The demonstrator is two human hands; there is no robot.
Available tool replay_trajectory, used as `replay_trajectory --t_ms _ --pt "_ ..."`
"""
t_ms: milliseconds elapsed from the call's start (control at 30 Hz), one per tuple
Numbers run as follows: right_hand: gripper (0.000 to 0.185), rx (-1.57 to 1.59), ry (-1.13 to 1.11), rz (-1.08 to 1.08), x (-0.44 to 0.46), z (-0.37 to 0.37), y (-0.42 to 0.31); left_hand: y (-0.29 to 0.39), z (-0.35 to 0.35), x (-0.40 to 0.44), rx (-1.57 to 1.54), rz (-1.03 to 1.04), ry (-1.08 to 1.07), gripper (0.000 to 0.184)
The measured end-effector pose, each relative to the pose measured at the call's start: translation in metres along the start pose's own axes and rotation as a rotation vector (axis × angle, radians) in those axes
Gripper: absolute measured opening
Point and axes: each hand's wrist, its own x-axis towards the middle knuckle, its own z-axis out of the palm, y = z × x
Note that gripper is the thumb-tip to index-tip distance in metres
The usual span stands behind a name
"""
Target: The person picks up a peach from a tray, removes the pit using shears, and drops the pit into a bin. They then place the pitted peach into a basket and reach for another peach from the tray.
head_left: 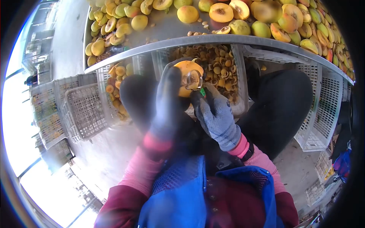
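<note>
My left hand [167,93], in a grey glove with dark fingers, is closed around a yellow peach half [188,68], cut face up. In my right hand [216,114], gloved the same way, is a pitting tool [202,91] with a metal loop and a bit of green at the handle. The loop lies over the middle of the cut face, where the pit sits; how deep it goes I cannot tell. Both hands are above my lap, just in front of a crate [240,81] holding many small peach pieces.
A metal-edged table [167,28] heaped with whole and halved peaches stands ahead. Left of my knee, another crate [100,81] holds peach halves. Stacked plastic crates [85,110] stand farther left, and a white crate [323,110] stands at the right.
</note>
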Motion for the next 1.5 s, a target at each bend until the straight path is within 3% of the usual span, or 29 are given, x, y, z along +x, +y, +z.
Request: replay_trajectory --t_ms 33,100,167,267,400,500,600,633,667,733,767,833,900,933,1067,1133,1200,1267,1300,1400,1500 --pt "0.021 -0.152 0.027 -0.094 -0.002 0.000 -0.003 -0.010 -0.003 0.001 0.346 0.187 0.053 0.037" --pt "0.021 -0.321 0.049 -0.182 -0.006 0.000 -0.006 -0.023 -0.004 -0.002 0.556 0.339 0.125 0.031" --pt "0.021 -0.351 0.045 -0.176 -0.008 0.000 -0.007 -0.017 0.006 -0.006 0.287 0.278 0.155 0.028" --pt "0.022 -0.368 0.007 -0.110 -0.013 -0.001 -0.005 -0.020 0.010 -0.010 0.331 0.288 0.211 0.029" --pt "0.024 -0.269 -0.018 -0.149 -0.014 -0.001 -0.006 -0.027 0.007 -0.012 0.239 0.328 0.187 0.029" --pt "0.026 -0.318 -0.032 -0.195 -0.014 -0.003 -0.006 -0.027 0.007 -0.014 0.463 0.448 0.186 0.028" --pt "0.027 -0.356 -0.090 -0.223 -0.018 -0.010 0.004 -0.027 0.010 -0.015 0.299 0.380 0.119 0.029" --pt "0.027 -0.376 -0.107 -0.255 -0.018 -0.012 0.007 -0.030 0.007 -0.013 0.411 0.441 0.086 0.028" --pt "0.027 -0.311 -0.116 -0.231 -0.017 -0.012 0.011 -0.033 0.002 -0.009 0.523 0.503 0.054 0.026" --pt "0.027 -0.099 -0.119 -0.127 -0.017 -0.011 0.021 -0.027 -0.005 -0.007 0.570 0.423 -0.057 0.024" --pt "0.026 0.023 -0.131 -0.048 -0.015 -0.011 0.023 -0.013 -0.006 -0.006 0.502 0.286 -0.132 0.023" --pt "0.024 0.246 -0.156 0.111 -0.012 -0.010 0.025 -0.003 -0.018 0.000 0.530 0.302 -0.214 0.024" --pt "0.024 0.422 -0.230 0.339 -0.009 -0.009 0.017 -0.003 -0.021 0.007 0.560 0.373 -0.169 0.025" --pt "0.025 0.492 -0.279 0.493 -0.008 -0.011 0.000 0.005 -0.015 0.006 0.425 0.220 -0.125 0.025" --pt "0.034 0.982 -0.477 0.923 -0.014 -0.020 -0.010 0.004 -0.014 0.003 0.545 0.296 -0.219 0.022" --pt "0.042 1.250 -0.635 0.939 -0.018 -0.020 0.005 -0.004 -0.020 0.007 0.613 0.443 -0.261 0.022" --pt "0.043 1.611 -0.718 1.003 -0.023 -0.017 0.012 -0.007 -0.016 0.003 0.530 0.359 -0.253 0.022" --pt "0.045 1.801 -0.825 0.906 -0.027 -0.010 0.023 -0.008 -0.014 -0.002 0.381 0.214 -0.255 0.024" --pt "0.046 1.894 -0.879 0.852 -0.027 -0.007 0.025 -0.021 -0.020 0.004 0.328 0.284 -0.303 0.028" --pt "0.043 1.858 -0.699 0.948 -0.028 -0.007 0.016 -0.028 -0.009 -0.009 0.127 0.212 -0.192 0.033" --pt "0.042 1.842 -0.724 0.914 -0.028 -0.005 0.024 -0.033 -0.010 -0.014 -0.067 -0.052 -0.064 0.035"
